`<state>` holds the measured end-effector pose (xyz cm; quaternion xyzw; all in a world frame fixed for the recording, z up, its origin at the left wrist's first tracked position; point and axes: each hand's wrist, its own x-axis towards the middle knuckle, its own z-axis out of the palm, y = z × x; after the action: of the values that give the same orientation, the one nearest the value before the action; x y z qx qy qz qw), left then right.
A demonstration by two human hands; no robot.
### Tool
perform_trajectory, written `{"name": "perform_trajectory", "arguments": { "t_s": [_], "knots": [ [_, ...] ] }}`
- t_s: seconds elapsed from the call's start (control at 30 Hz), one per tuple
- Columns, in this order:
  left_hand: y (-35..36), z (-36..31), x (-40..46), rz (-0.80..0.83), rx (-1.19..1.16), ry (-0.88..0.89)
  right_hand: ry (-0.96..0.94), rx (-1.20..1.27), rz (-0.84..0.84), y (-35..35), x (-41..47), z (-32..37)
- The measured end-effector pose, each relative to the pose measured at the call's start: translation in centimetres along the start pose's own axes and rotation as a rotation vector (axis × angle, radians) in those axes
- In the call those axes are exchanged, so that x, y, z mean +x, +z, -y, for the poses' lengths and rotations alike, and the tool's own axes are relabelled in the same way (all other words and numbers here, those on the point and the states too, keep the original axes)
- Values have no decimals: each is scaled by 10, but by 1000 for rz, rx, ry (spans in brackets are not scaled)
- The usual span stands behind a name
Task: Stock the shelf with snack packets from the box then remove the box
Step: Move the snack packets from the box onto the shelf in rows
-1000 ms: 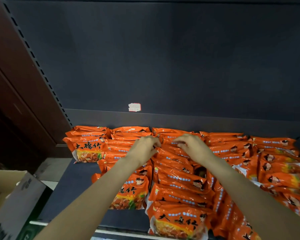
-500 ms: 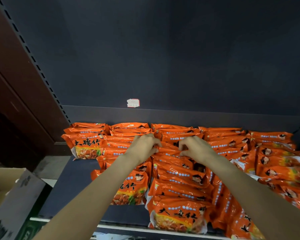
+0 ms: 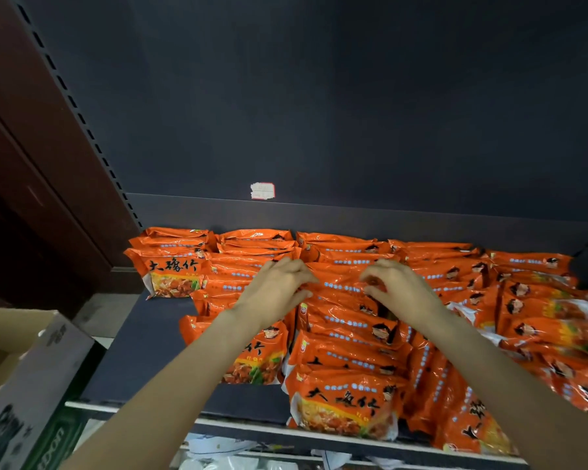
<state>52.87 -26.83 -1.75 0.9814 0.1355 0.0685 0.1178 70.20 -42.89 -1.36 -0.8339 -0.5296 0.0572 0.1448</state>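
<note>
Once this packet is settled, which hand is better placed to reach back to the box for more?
Probably the left hand: the cardboard box sits at the lower left, on that arm's side. The right hand would have to cross over.

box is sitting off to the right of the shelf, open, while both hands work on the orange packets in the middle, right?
Not quite: the box is off to the left of the shelf, not the right, as the head view shows. The rest holds: it is open, and the left hand and right hand are both on the orange packets in the middle.
</note>
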Motion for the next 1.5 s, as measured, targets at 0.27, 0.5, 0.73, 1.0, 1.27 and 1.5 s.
{"name": "perform_trajectory", "arguments": {
  "t_s": [0.27,0.5,0.73,1.0,1.27,1.5],
  "knots": [
    [1,-6,3,174,143,65,139,-72,130,5,-5,12],
    [0,-12,8,133,82,-30,206,-34,-115,4,-2,16],
    [1,-19,4,90,64,18,232,3,3,-3,-23,11],
    [5,-15,-12,207,20,150,130,-104,202,-5,-48,10],
    [6,-20,-26,164,149,190,116,-262,95,2,-59,23],
    [4,-28,-64,244,54,230,144,37,218,1,-100,49]
  ]
}}
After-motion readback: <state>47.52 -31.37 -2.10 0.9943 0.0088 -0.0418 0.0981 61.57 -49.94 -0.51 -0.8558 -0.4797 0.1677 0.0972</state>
